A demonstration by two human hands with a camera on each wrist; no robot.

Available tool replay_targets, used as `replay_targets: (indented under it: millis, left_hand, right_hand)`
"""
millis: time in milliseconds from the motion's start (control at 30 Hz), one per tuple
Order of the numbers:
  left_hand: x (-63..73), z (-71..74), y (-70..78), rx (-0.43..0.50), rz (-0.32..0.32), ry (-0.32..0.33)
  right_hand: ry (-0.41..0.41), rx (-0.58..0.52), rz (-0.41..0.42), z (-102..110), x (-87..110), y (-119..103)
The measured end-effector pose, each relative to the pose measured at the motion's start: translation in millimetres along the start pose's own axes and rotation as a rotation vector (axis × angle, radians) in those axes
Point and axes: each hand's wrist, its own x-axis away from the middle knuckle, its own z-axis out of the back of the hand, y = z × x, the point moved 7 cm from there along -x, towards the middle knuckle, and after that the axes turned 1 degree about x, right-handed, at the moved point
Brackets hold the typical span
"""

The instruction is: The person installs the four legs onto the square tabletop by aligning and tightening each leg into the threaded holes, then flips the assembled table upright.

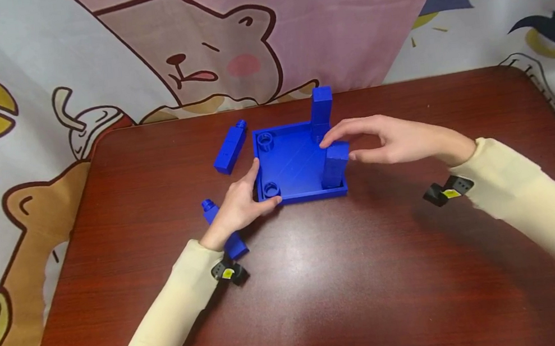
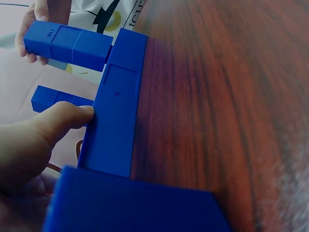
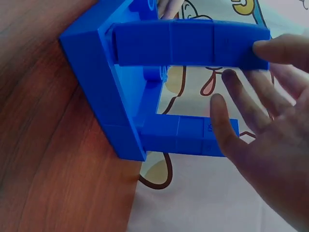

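A square blue base with a raised rim lies on the table, round sockets showing at its two left corners. Two blue square legs stand upright at its right corners, a near leg and a far leg. My left hand holds the near left corner, thumb along the front wall and a finger at the left wall. Around the top of the near leg, my right hand has its fingers spread, thumb right at one side. In the right wrist view the thumb overlaps the leg's end.
One loose blue leg with a threaded end lies left of the base. Another loose leg is partly hidden under my left wrist. The brown table meets a cartoon-printed curtain at the back.
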Motion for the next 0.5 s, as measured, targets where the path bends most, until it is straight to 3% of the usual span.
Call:
replay_targets:
  millis: [200, 500]
  left_hand:
    - [0.0, -0.3, -0.4, 0.001, 0.002, -0.001]
    - [-0.7, -0.6, -1.1, 0.003, 0.005, -0.004]
  right_hand:
    - [0.13, 0.121, -0.112, 1.3, -1.2, 4.8]
    - [0.167, 0.173, -0.107, 0.5, -1.7, 3.6]
